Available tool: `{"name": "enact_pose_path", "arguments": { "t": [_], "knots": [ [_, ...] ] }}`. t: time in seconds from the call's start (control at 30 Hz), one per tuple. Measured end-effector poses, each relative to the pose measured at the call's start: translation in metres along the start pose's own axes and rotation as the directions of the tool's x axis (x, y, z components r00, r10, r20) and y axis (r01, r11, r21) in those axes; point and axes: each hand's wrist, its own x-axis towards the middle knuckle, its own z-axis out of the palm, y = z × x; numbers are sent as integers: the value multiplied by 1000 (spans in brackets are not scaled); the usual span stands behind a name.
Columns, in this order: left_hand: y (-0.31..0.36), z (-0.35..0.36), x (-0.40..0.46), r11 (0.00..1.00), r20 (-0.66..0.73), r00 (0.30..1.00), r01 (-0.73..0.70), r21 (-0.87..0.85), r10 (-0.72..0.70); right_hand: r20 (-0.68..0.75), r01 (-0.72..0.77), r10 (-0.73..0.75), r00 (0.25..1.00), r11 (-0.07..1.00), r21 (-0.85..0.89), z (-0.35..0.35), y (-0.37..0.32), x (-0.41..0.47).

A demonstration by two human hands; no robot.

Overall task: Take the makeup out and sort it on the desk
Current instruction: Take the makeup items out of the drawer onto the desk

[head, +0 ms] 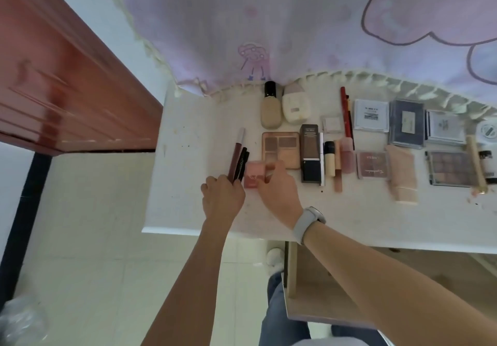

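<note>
On the white desk (188,130), seen from the head camera, a stretch of bare surface is left at the left end, between the left edge and the first items, and another strip runs along the near edge below the rows of makeup. The far edge is met by a lilac curtain (269,23) with a fringed hem, against which a beige foundation bottle (271,110) with a black cap and a cream compact bottle (295,106) are laid side by side.

No bag or box is seen; the makeup is spread directly on the desk in two rough rows running to the right. A brown-toned eyeshadow palette (281,145) is lying open just beyond the hands, with a tall brown box (310,155) just right of it. Farther right, flat square compacts, a dark palette case (406,125), a peach tube (403,176) and a multi-pan palette (450,168) are set close together.

Three slim pencils (238,160), one reddish-brown and two black, are gripped at their near ends by the curled fingers of the left hand (222,198). A small pink blush case (252,176) is lying just right of them and is pinched at its right side by the right hand (279,192), whose wrist carries a pale watch (309,223).
</note>
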Motion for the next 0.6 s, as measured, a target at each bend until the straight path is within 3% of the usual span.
{"name": "enact_pose_path", "arguments": {
  "t": [0.07, 0.23, 0.33, 0.4, 0.5, 0.6],
  "knots": [
    [-6, -3, 0, 999, -45, 998, -35, 18, 36, 12, 11, -12, 1000, 999, 45, 1, 4, -4],
    [-24, -2, 2, 973, -53, 981, -193, -129, 188, -9, 42, -42, 999, 999, 9, 4, 16, -9],
    [-38, -2, 5, 925, 30, 925, -378, -43, 380, -8, 34, -35, 999, 998, -50, 6, 20, -10],
    [-49, -3, 10, 863, 160, 864, -495, 103, 476, 33, 118, -115, 993, 988, -104, 3, 22, -17],
    [-61, -9, 23, 750, 326, 804, -588, 304, 498, 150, 366, -334, 931, 842, -397, -1, 35, -26],
    [-66, -15, 33, 678, 320, 759, -650, 344, 566, 212, 444, -399, 892, 693, -568, -4, 41, -26]
  ]
}}
